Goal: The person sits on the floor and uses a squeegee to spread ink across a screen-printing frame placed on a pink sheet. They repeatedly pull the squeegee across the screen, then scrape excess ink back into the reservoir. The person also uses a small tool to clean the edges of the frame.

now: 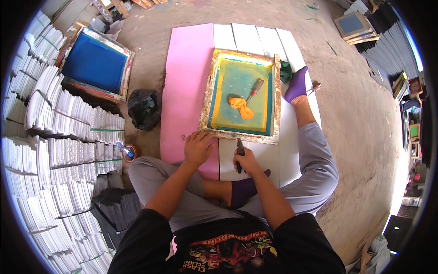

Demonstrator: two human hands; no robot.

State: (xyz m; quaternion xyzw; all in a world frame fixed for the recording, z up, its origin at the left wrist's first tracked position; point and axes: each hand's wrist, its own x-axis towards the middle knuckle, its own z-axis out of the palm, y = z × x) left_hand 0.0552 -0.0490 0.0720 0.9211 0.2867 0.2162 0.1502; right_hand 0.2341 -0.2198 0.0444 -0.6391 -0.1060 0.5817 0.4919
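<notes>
A wooden screen-printing frame with yellow-green mesh lies flat in front of me. My left hand rests at its near left corner, fingers spread, the tips reaching the wood. At the near edge my right hand grips a slim black hand tool. The tool's upper end points at the frame's near bar; whether it touches is unclear, and its exact kind is partly hidden by my fingers. On the mesh lie a screwdriver-like tool with a reddish handle and a crumpled orange cloth at its lower end.
Pink and white boards lie under the frame. My purple-socked foot sits beside it, near a dark green cloth. Left are a black plastic bag, a tape roll, a blue screen and bundled white stacks.
</notes>
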